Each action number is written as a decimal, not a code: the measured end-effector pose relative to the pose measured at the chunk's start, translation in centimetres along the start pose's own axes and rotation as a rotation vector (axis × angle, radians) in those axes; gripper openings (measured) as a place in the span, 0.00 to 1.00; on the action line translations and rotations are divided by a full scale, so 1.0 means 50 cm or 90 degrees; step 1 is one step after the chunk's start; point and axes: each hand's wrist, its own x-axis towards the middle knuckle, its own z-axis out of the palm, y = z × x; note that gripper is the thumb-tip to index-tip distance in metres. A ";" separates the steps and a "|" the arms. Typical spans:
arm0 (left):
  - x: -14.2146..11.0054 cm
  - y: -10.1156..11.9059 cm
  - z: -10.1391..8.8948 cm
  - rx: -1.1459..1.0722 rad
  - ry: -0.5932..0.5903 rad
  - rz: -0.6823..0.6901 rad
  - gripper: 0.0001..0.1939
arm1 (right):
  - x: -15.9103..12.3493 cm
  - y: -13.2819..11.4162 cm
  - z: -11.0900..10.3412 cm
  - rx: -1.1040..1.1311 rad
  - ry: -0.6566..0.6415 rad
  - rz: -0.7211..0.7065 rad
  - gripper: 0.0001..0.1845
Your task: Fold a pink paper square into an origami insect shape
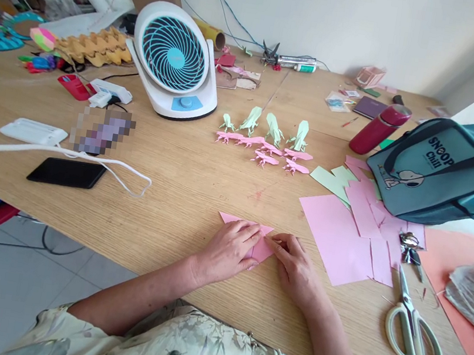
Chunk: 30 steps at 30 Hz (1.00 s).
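Note:
A folded piece of pink paper with pointed corners lies on the table in front of me. My left hand rests across it, fingers laid flat on top and the thumb apart near its lower edge. At the paper's right side, my right hand is closed, with thumb and fingertips pinching the edge. Parts of the paper are hidden under the left hand. Beyond my hands stand several folded pink paper insects, with larger pale green paper insects behind them.
Pink sheets and green strips lie to the right, near scissors, a teal bag and a red bottle. On the left are a white fan, a black phone and a white cable.

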 end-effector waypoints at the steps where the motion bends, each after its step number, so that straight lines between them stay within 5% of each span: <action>1: -0.001 -0.001 0.003 0.007 0.002 0.004 0.33 | 0.000 0.000 0.000 -0.005 -0.003 -0.001 0.33; 30: -0.009 -0.012 0.019 0.105 0.006 0.043 0.30 | -0.013 0.010 -0.037 -0.044 -0.083 -0.066 0.38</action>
